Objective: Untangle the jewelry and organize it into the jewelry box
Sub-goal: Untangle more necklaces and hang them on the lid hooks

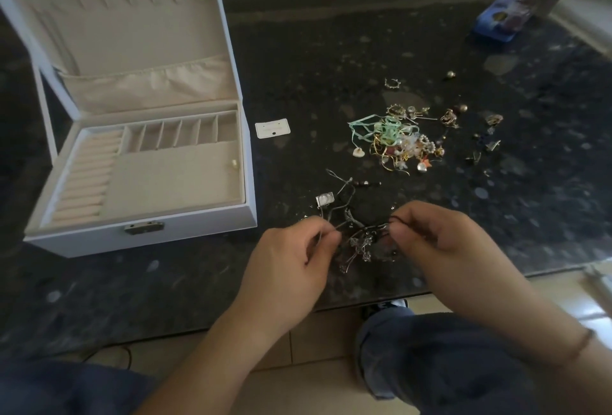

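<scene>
Head view, one entry.

Left hand (pixel 291 255): fingers curled, thumb and forefinger pinching a thin grey cord of the knot (pixel 359 239); held low over the near edge of the tabletop (pixel 331 60), probably to anchor one strand while the other was drawn out.

Right hand (pixel 430 235): fingertips pinched on a dark loop at the 3 o'clock side of the same knot, apparently pulling against the left.

Knot: silver chains, grey and black cords, small metal charms hanging beneath; fine, slack, easily snagged. A trailing cord ran toward 11 o'clock to a small square silver pendant (pixel 324 200) lying on the tabletop.

Jewelry pile (pixel 400 141): at 1 o'clock from the hands, well apart. Pale green ribbon, gold wire hooks, pearl beads, a heart charm, loose earrings scattered toward 3 o'clock. Not yet sorted.

Jewelry box (pixel 142 235): white, hard-sided, brass clasp in front, at 10 o'clock from the hands. Lid propped open, showing a gathered fabric pocket and hooks. Tray lined in beige velvet: ring rolls at left, narrow slots across the back, one wide bay holding a single small gold piece (pixel 234 163).

White card (pixel 272 128): flat, just beside the box.

Blue packet (pixel 501 18): far corner, 1 o'clock.

Tabletop: dark, speckled, glossy stone.
</scene>
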Demonstrator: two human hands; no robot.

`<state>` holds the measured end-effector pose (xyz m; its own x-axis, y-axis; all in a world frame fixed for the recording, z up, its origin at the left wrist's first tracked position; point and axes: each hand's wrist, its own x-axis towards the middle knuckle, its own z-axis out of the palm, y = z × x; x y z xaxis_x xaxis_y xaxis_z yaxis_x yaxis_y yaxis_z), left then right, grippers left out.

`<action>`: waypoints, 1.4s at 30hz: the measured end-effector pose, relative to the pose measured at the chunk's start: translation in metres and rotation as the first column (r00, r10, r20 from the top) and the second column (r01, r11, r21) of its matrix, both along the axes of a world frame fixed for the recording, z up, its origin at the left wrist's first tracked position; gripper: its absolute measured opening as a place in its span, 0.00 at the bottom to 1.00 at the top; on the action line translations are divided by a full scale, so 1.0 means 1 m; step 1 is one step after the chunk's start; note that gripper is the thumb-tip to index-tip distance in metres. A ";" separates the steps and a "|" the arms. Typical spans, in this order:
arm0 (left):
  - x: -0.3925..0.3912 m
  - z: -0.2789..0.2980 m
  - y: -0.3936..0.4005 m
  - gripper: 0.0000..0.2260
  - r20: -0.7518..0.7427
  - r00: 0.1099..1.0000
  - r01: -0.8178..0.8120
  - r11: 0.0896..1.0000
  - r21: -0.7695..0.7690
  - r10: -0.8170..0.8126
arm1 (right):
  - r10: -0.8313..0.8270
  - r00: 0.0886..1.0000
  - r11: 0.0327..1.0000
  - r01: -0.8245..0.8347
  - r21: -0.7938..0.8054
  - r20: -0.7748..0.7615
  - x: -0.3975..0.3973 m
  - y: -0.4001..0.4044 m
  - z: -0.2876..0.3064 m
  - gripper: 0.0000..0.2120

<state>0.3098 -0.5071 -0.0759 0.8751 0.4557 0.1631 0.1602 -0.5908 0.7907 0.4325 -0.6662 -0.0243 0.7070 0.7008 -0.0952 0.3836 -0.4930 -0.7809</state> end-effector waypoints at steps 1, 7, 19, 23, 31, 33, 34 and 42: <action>0.000 0.000 0.001 0.10 0.007 1.000 -0.015 1.000 -0.026 0.015 | 0.006 1.000 0.999 -0.004 0.043 -0.030 0.001 -0.003 0.000 0.12; 0.002 0.003 0.003 0.09 -0.005 0.996 -0.084 0.987 -0.136 0.085 | -0.057 0.944 0.959 0.143 0.246 -0.326 0.005 -0.009 0.001 0.12; 0.005 0.011 0.007 0.15 0.101 0.981 -0.145 0.976 -0.164 0.163 | 0.215 0.966 0.970 -0.194 -0.148 0.143 0.046 0.022 0.069 0.08; 0.008 0.014 0.010 0.15 0.076 0.977 -0.179 0.964 -0.196 0.197 | 0.332 0.868 0.906 -0.185 -0.381 0.369 0.071 0.051 0.078 0.06; 0.002 0.013 0.008 0.09 -0.158 0.968 -0.200 0.980 -0.016 0.195 | 0.336 0.890 0.915 -0.230 -0.333 0.308 0.095 0.060 0.007 0.03; 0.000 0.015 0.007 0.05 -0.187 0.960 -0.214 0.977 -0.021 0.207 | 0.243 0.916 0.961 -0.182 -0.208 0.319 0.096 0.052 0.000 0.07; -0.002 0.016 0.007 0.08 -0.183 0.957 -0.232 0.972 -0.026 0.224 | 0.203 0.910 0.976 -0.156 -0.154 0.362 0.096 0.047 -0.002 0.08; -0.015 0.026 -0.030 0.27 0.043 0.973 -0.230 0.932 0.280 0.227 | 0.284 0.787 0.959 -0.232 -0.164 0.547 0.055 0.032 -0.018 0.18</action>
<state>0.2944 -0.5368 -0.0503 0.7505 0.5774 0.3214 0.3104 -0.7374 0.5999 0.4872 -0.6345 -0.0421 0.4485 0.8725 0.1938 0.8625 -0.3656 -0.3500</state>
